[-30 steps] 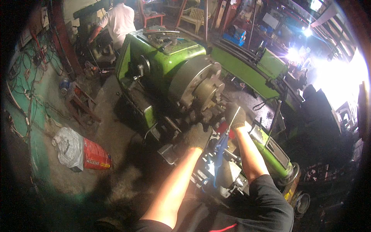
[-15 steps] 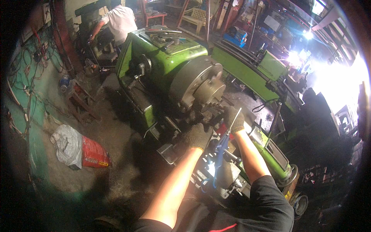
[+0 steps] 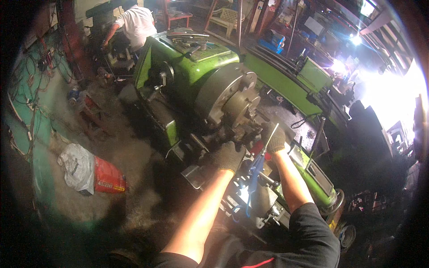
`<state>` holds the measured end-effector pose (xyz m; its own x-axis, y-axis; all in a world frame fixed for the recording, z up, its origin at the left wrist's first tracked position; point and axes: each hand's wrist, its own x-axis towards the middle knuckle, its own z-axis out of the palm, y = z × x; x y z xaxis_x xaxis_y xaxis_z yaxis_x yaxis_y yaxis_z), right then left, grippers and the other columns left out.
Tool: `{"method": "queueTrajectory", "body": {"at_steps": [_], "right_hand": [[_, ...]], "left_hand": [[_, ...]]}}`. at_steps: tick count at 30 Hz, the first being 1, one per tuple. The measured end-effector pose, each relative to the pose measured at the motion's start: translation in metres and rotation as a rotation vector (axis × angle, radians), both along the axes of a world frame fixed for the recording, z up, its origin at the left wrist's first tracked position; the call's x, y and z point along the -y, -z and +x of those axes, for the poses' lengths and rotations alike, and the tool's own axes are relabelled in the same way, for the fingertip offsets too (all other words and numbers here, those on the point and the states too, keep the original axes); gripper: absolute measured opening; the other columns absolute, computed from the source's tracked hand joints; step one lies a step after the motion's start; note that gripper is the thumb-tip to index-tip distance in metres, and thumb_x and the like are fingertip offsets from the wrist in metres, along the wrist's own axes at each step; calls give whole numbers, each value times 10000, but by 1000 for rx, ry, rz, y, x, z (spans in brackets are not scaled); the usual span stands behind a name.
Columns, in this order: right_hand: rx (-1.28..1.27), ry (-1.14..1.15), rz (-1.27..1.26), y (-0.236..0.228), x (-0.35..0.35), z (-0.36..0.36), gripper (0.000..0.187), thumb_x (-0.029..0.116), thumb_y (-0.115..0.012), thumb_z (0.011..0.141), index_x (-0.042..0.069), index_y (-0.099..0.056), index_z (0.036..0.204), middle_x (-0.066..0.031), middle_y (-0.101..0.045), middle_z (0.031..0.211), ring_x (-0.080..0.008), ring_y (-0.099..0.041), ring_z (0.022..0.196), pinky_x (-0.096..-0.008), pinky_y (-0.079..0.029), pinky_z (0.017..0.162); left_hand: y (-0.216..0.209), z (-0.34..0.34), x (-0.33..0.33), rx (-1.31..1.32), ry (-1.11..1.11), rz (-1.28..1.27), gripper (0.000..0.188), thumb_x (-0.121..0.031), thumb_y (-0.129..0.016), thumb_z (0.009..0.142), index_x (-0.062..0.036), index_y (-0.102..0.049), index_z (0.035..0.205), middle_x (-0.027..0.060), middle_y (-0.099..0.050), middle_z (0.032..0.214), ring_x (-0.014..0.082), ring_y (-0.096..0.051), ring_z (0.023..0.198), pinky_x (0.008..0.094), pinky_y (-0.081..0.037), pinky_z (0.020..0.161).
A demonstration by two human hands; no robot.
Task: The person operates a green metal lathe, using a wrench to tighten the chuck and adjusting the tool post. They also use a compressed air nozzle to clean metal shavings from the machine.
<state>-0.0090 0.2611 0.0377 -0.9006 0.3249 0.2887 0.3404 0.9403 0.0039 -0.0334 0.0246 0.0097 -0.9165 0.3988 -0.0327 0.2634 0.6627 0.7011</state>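
Observation:
My left hand (image 3: 229, 156), in a dark knitted glove, is at the front of a green lathe (image 3: 178, 67), just below its big round chuck (image 3: 219, 96). Its fingers are curled, and what they hold, if anything, is hidden. To the right, my gloved right hand (image 3: 275, 137) reaches beside the chuck's lower edge, its fingers blurred and partly out of sight. A round metal part (image 3: 242, 106) stands out from the chuck face. Between my forearms is a blue air blow gun (image 3: 255, 169) with a thin metal nozzle, which crosses in front of my right hand.
A white-and-red sack (image 3: 109, 176) lies on the floor at left. At the far left, a person in a white shirt (image 3: 136, 27) bends over other machinery. Another green machine bed (image 3: 277, 82) stands behind the lathe. Bright light glares at far right.
The chuck appears turned: the stepped jaw seen near my hands is no longer in the same place. My right hand has shifted slightly right, while my left has barely moved.

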Motion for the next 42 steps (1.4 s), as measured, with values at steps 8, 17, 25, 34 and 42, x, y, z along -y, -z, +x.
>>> {"method": "queueTrajectory", "body": {"at_steps": [8,17,25,34,42], "right_hand": [[-27,78,-53,-20,-4,-2,222,286,-708,994,184,-849,1133,-165,-836,1048,-408,-815,955,-494,-651,834],[-461,198,-309,-50,5,43,280,251,-714,993,133,-805,1230,-190,-802,1201,-411,-769,1139,-505,-599,992],[-694,450,-431,-31,22,159,240,214,-688,999,100,-825,1160,-185,-805,1135,-399,-777,1089,-494,-604,954],[-429,330,-587,7,44,167,391,350,-697,1017,144,-775,1340,-195,-789,1205,-404,-760,1140,-518,-594,1010],[-820,511,-443,-10,18,247,359,226,-769,990,67,-791,1311,-222,-802,1215,-404,-776,1129,-483,-601,1009]], "left_hand": [[5,-1,-5,-43,-12,-83,629,-640,-605,1040,-31,-761,1064,291,-781,1071,496,-762,1060,600,-593,926],[6,-7,0,-105,34,-96,642,-650,-592,1052,-32,-763,1017,287,-777,1064,513,-757,997,626,-576,865],[6,-8,0,-114,86,-174,660,-650,-579,1066,-15,-756,1047,298,-773,1096,513,-745,1070,612,-568,917],[1,-12,-3,-166,115,-333,687,-679,-485,1112,-32,-712,1062,305,-767,1107,537,-732,1072,644,-563,893],[9,-20,11,-226,226,-321,630,-639,-449,1145,-52,-677,1116,277,-756,1136,513,-726,1082,653,-553,909]]}}
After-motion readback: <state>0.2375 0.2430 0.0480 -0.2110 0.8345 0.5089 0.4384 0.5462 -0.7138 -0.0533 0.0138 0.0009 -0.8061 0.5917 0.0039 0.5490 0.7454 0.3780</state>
